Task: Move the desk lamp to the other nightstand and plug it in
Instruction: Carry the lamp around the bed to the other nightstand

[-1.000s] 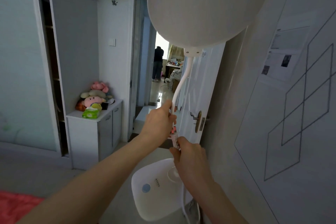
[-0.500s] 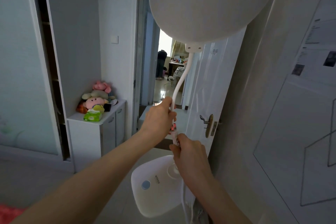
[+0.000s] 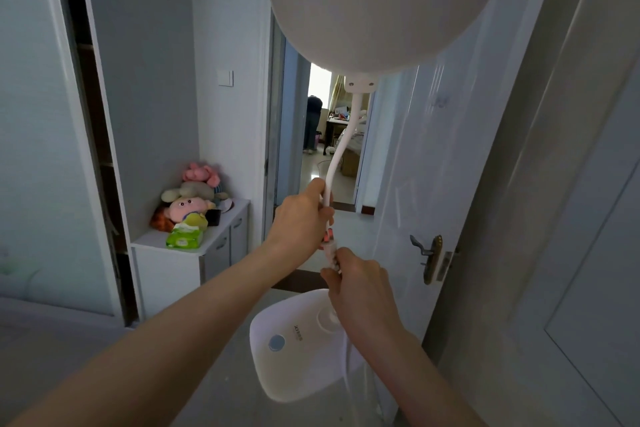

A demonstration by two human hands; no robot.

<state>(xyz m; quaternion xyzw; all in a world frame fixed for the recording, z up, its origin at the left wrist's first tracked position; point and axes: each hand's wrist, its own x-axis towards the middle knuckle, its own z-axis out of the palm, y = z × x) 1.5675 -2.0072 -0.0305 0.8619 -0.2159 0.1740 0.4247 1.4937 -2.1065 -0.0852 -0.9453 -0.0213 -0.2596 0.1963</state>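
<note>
Dim room (doorway [image 3: 320,80] glare), edges bowed.

ahead: doorway [image 3: 322,135] open | right: door [image 3: 426,184] near | left: cabinet [image 3: 194,253]

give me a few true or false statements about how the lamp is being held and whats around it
1. Both hands grip the lamp's neck. True: the left hand holds higher, the right hand lower.
2. The lamp base rests on a nightstand. False: it hangs in the air over the floor.
3. The door with the handle is shut. False: it stands open onto a hallway.
4. Plush toys sit on the low white cabinet. True.
5. The lamp head is square. False: it is round.
</note>
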